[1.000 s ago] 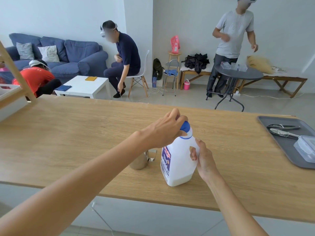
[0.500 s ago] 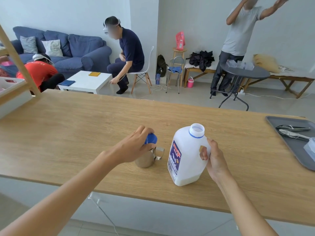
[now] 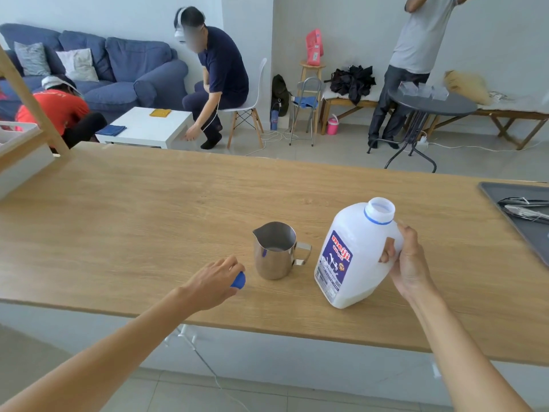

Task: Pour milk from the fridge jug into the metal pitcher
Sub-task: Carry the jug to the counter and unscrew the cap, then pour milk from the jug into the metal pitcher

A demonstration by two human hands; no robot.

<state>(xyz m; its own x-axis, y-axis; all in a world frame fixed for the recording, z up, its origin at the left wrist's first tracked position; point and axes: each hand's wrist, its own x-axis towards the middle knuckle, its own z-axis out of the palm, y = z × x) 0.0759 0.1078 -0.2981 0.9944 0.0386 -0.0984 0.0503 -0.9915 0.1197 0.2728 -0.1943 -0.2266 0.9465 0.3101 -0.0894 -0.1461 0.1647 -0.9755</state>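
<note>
Left hand [image 3: 215, 282] low at the near counter edge, left of the metal pitcher [image 3: 274, 250], fingers curled around the blue cap [image 3: 238, 281], cap about at the wooden counter [image 3: 148, 233]. Right hand [image 3: 408, 263] right of the pitcher, fingers wrapped through the handle of the milk jug [image 3: 353, 254], thumb up near the open neck. Jug sits uncapped just right of the pitcher, leaning slightly, milk low at the bottom, so probably light; smooth plastic, handle is the hold. Pitcher upright, spout away from jug. Grey tray [image 3: 523, 224] far right.

Right hand [image 3: 411, 263] grips the uncapped milk jug [image 3: 353, 254] beside the metal pitcher [image 3: 274, 251]; left hand [image 3: 215, 281] holds the blue cap [image 3: 238, 281].
</note>
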